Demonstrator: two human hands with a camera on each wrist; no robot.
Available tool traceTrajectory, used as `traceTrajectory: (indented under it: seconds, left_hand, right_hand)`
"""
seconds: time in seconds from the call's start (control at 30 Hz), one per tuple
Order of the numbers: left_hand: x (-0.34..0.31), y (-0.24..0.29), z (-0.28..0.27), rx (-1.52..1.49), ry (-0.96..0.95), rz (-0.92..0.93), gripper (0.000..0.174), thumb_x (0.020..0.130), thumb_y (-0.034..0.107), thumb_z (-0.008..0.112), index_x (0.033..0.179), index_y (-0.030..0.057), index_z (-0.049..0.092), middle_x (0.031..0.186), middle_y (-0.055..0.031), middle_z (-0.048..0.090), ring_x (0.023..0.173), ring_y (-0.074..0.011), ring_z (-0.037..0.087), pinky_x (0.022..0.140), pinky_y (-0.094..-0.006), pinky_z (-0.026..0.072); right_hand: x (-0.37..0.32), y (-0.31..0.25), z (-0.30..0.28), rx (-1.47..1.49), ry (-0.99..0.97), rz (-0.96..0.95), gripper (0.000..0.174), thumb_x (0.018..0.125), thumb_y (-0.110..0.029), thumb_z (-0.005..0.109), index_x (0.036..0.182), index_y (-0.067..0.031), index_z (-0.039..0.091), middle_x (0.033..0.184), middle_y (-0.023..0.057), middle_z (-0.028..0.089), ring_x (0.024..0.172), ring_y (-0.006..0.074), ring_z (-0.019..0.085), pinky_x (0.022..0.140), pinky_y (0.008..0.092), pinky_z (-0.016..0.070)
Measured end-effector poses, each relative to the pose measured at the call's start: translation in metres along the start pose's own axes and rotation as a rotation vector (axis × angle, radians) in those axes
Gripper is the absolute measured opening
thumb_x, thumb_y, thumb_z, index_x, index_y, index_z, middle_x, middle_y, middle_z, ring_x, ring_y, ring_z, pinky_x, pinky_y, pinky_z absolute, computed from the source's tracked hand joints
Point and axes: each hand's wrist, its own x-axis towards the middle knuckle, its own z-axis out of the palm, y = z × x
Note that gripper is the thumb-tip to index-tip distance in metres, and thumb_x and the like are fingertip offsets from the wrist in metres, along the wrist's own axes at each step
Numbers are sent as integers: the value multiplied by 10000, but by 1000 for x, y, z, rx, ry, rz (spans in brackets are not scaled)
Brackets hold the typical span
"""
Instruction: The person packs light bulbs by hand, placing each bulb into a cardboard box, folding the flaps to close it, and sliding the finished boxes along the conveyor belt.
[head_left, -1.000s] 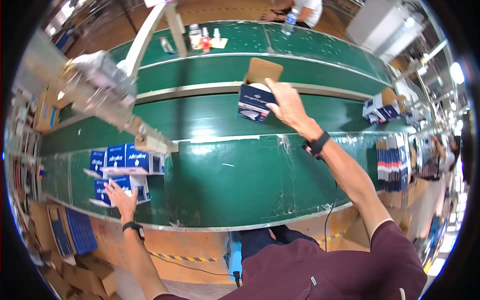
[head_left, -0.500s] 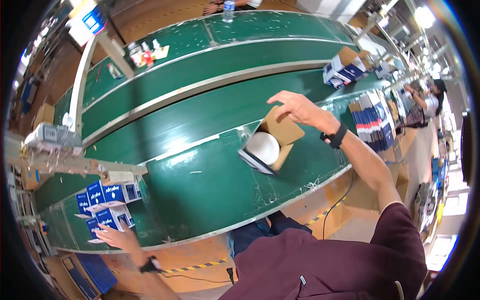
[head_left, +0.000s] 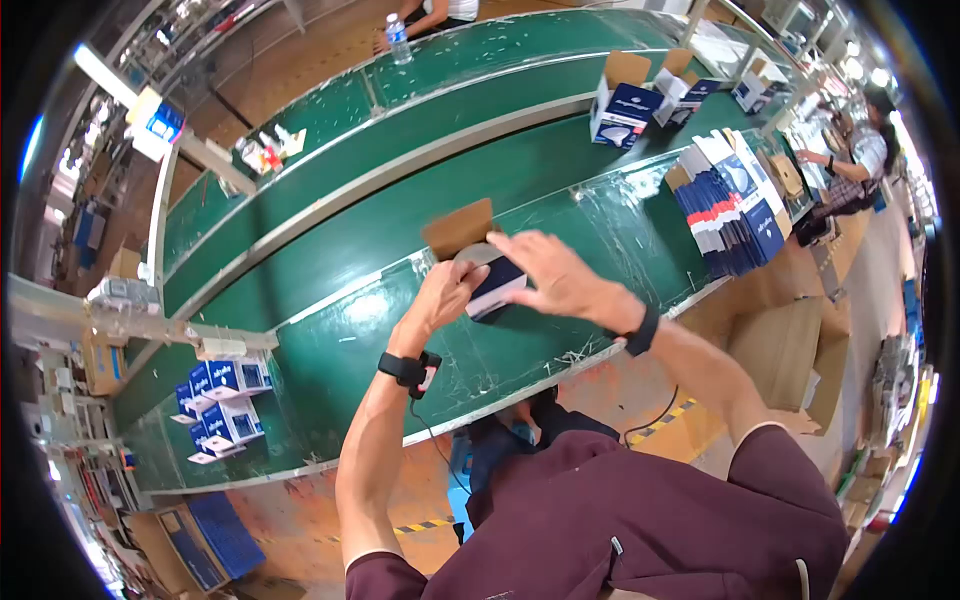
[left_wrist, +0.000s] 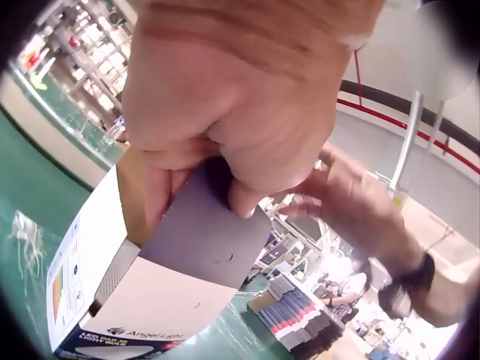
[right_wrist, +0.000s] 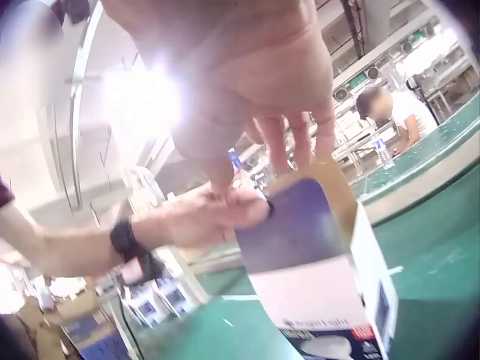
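Note:
An upright light bulb box (head_left: 495, 288), blue and white with its brown flap (head_left: 460, 228) raised, is close in front of me on the green table (head_left: 380, 375). My left hand (head_left: 442, 300) pinches its wall at the open top; in the left wrist view the thumb lies outside the blue panel (left_wrist: 202, 232) and the fingers reach inside. On the box's other side is my right hand (head_left: 570, 280), fingers extended. In the right wrist view its fingertips (right_wrist: 322, 142) overlap the brown flap's edge. The box's inside is mostly hidden by the hands.
Blue-and-white boxes (head_left: 225, 420) lie grouped at the table's left end. At the right stands a stack of flat cartons (head_left: 735, 205), with open boxes (head_left: 625, 105) behind it. A water bottle (head_left: 398, 40) is at the back. Another person (head_left: 865, 155) stands at far right.
My left hand has left the grouped boxes and come across to grip the bulb box. The box has turned from tilted to upright, and my right hand has moved down beside it.

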Motion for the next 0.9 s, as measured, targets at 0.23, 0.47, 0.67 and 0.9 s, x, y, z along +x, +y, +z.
traceTrajectory:
  seconds: [0.23,0.47,0.67,0.9]
  left_hand:
    - [47,-37,9,-807,-295,-286,363,1112,342,475,1119,75,721,1032,-2,699,929,-119,621,873,-316,501]
    - [64,-43,-2,-399,-532,121,257,1006,161,499,1046,65,734,975,34,685,895,-82,615,794,-310,502]
    - [90,-50,2,-554,-745,-135,259,1014,226,569,1078,36,733,987,9,713,855,-99,654,753,-310,536]
    - [94,-44,2,-343,-741,-68,240,912,218,778,1044,18,774,901,-6,720,791,-106,661,656,-295,544]
  right_hand:
    - [-7,26,45,-59,106,-34,624,744,-119,867,1269,-68,533,1256,146,531,1192,366,573,959,472,533]
    - [-5,39,56,-35,107,-76,549,765,-142,836,1217,-56,537,1175,158,545,1098,374,615,913,460,546]
    - [-5,28,59,-2,127,40,491,792,-167,828,1189,-61,559,1151,135,575,1085,346,631,901,462,545]
    - [-15,22,59,-53,192,110,540,843,-272,847,1270,-75,582,1192,122,613,1072,364,652,907,455,555]
